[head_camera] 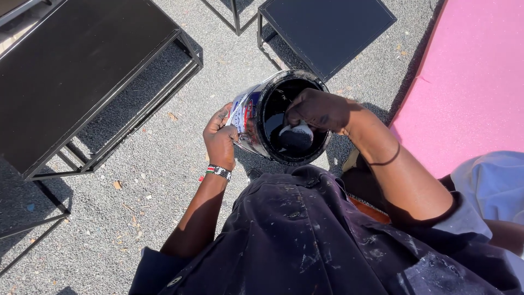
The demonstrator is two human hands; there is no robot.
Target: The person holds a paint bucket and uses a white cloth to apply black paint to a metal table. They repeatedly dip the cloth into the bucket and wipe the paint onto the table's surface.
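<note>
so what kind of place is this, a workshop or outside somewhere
Most likely an outdoor work yard for painting metal furniture. Sunlit gravel ground lies underfoot, black-painted metal-frame tables stand around, and the left hand tilts a tin of black paint while the right hand dips a cloth inside.

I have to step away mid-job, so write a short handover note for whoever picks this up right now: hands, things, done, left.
Left hand: grips the outer side of the paint can, held tilted with its mouth toward the camera.
Right hand: reaches into the can's mouth, over a whitish, paint-soaked wad inside; whether it grips the wad cannot be told.
Around: black metal tables stand on the gravel; pink foam sheet to the right.
Done: can open, black paint coats its inside.
Left: the wad is not yet out of the can.
</note>
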